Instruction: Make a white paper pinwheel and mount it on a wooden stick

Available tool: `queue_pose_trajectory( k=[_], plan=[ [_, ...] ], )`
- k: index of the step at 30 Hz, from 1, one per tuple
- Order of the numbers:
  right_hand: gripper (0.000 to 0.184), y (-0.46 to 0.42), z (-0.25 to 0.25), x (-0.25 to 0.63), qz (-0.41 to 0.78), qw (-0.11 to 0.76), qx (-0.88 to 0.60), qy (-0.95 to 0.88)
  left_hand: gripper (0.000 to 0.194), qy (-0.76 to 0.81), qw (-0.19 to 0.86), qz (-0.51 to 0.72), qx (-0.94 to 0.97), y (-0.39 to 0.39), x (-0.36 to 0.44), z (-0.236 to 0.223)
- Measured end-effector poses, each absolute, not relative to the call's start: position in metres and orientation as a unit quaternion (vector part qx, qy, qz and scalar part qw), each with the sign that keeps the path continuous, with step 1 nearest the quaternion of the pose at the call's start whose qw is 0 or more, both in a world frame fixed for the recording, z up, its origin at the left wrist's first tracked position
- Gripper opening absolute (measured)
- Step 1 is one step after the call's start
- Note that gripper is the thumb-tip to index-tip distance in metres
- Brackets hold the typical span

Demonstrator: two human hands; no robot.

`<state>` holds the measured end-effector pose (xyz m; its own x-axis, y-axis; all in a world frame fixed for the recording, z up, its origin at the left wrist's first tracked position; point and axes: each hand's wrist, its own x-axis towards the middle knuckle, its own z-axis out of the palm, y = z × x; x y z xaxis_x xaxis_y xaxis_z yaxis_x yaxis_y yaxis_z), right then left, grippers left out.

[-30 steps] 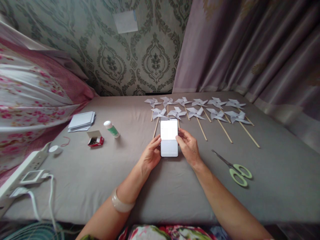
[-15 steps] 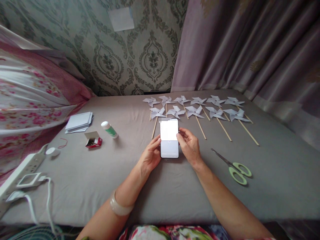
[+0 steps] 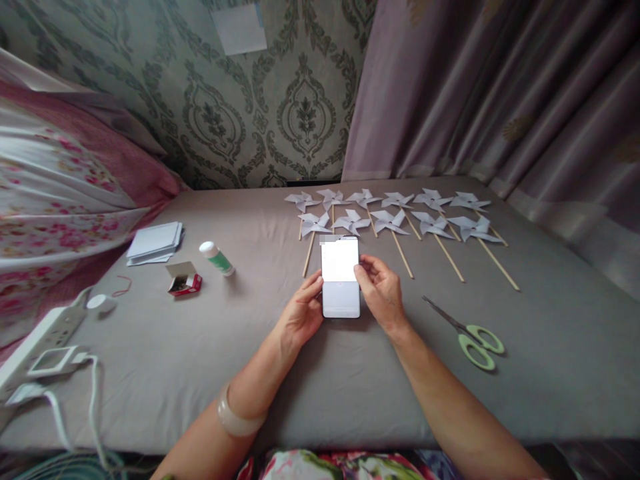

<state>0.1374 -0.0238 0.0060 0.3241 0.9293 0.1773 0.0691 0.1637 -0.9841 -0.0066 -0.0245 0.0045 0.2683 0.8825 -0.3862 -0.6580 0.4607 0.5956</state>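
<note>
A smartphone (image 3: 341, 287) with a bright white screen is held upright between both hands, above the grey cloth. My left hand (image 3: 303, 308) grips its left edge, thumb along the side. On the opposite edge, my right hand (image 3: 383, 290) grips the phone, its thumb at the rim of the screen. Behind the phone lie two rows of white paper pinwheels (image 3: 391, 222) on wooden sticks; the phone hides part of the nearer row. Scissors (image 3: 470, 337) with green handles rest to the right of my right hand, blades pointing away to the left.
Left of my hands stand a glue stick (image 3: 218, 259) and an open small red box (image 3: 185, 285). Farther left are a stack of paper (image 3: 155, 243), a white cap (image 3: 101, 305), a red string (image 3: 121, 287) and a power strip (image 3: 43, 343) with cables. Curtains (image 3: 430, 87) hang behind.
Both hands keep hold of the phone, which appears very slightly farther right and closer. The whole view has shifted a little; the other things lie as before.
</note>
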Motion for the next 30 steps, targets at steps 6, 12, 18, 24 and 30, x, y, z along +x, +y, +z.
queue_pose_trajectory(
  k=[6, 12, 18, 24, 30],
  plan=[
    [0.033, -0.0233, 0.0039, 0.1377, 0.356, 0.604, -0.541, -0.464, 0.021, 0.352, 0.781, 0.493, 0.151, -0.0243, -0.0072, 0.0030],
    [0.036, -0.0231, 0.0036, 0.1370, 0.354, 0.603, -0.541, -0.467, 0.022, 0.346, 0.785, 0.491, 0.153, -0.0250, -0.0068, 0.0036],
    [0.038, -0.0234, 0.0041, 0.1359, 0.344, 0.594, -0.551, -0.475, 0.024, 0.342, 0.786, 0.490, 0.158, -0.0245, -0.0074, 0.0021],
    [0.030, -0.0231, 0.0054, 0.1382, 0.358, 0.598, -0.539, -0.473, 0.029, 0.342, 0.787, 0.488, 0.159, -0.0244, -0.0080, 0.0011],
    [0.026, -0.0237, 0.0081, 0.1388, 0.366, 0.602, -0.536, -0.465, 0.024, 0.347, 0.787, 0.484, 0.159, -0.0256, -0.0062, 0.0055]
  ],
)
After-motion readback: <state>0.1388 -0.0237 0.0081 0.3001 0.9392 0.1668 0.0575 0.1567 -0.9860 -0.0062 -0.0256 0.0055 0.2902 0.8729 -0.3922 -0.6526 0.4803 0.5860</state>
